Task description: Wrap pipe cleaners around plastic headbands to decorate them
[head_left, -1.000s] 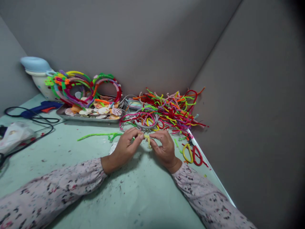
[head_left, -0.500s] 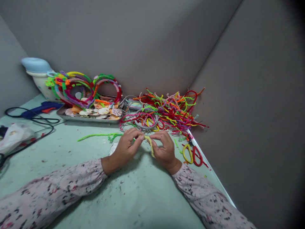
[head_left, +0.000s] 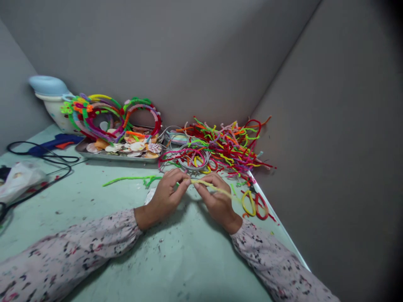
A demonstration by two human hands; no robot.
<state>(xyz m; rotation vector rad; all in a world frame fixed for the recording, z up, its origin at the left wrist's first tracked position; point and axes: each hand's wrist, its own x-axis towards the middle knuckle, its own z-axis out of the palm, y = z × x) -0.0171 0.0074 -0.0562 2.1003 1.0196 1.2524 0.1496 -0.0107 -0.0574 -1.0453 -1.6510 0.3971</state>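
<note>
A pale yellow pipe cleaner runs between my two hands above the middle of the table. My left hand pinches its left end between thumb and fingers. Close to that, my right hand grips it with thumb and index finger, and its free end stretches right across the fingers, blurred at the tip. A green pipe cleaner lies on the table left of my left hand. Beneath that hand, a small whitish piece is partly hidden.
Behind are a metal tray of shapes and headbands, and a heap of coloured pipe cleaners. Yellow-and-red-handled scissors lie right. At left are a blue glue gun, black cord, plastic bag and lidded bin.
The yellow strand's free end has swung from hanging down between my hands to stretching right over my right hand. My right thumb has shifted up and left. My left hand has barely moved.
</note>
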